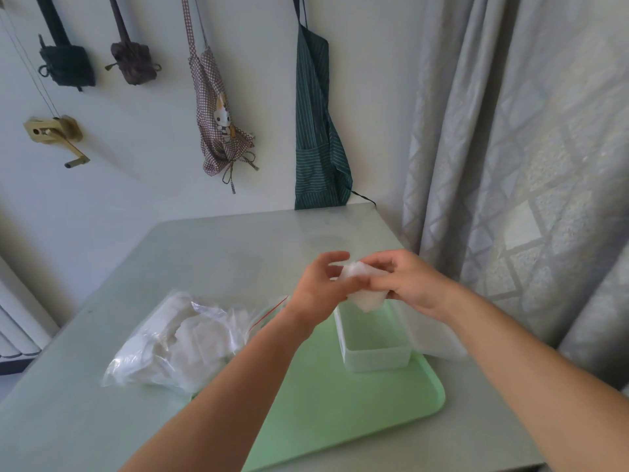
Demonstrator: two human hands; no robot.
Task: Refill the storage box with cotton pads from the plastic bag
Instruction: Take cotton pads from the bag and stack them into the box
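Visitor: Hands first. What have they got?

Note-taker: Left hand [318,289] and right hand [413,284] both pinch one wad of cotton pads [362,287], fingers curled round it from either side. It hangs in the air just above the far end of the storage box [377,362]. Two hands, I'd guess, to keep a loose stack together before it goes in.

Visitor: Box ready?

Note-taker: Open and, as far as I can tell, empty. It stands on the far right part of the green tray [340,410], and its lid [440,338] lies just beside it on the right, out of the drop path. Plastic bag [177,338] lies on the table [221,253] to the left, red-striped mouth toward the tray, more pads inside. A short reach.

Visitor: Room to move?

Note-taker: Nothing blocks the way straight down. The box walls are close-set, so the wad may catch a rim. Curtain [510,165] hangs near on the right.
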